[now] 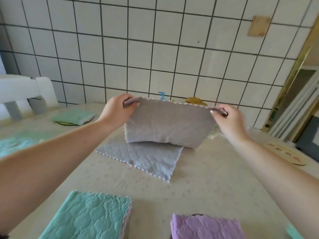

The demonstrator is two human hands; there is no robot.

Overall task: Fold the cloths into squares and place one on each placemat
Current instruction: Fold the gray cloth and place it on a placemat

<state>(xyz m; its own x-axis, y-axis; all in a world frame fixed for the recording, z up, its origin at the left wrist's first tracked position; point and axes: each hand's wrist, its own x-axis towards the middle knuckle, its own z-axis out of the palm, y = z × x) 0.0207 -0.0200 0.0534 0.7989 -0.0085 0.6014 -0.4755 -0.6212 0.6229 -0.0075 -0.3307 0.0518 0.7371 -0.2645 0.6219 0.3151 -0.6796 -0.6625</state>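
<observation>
A grey cloth (165, 125) with a scalloped pink edge is lifted at its far edge; its near half still lies flat on the table. My left hand (117, 112) pinches the far left corner and my right hand (229, 119) pinches the far right corner. A folded green cloth (74, 116) rests on a round placemat (66, 123) at the far left. A round placemat (286, 153) with pink motifs lies bare at the right. A folded purple cloth (205, 226) sits at the near edge, hiding what is under it.
A teal cloth (88, 218) lies flat at the near left and another teal cloth (15, 144) at the left edge. A white chair (25, 90) stands at the far left. A tiled wall (155, 49) backs the table (198, 183). Small objects stand behind the raised cloth.
</observation>
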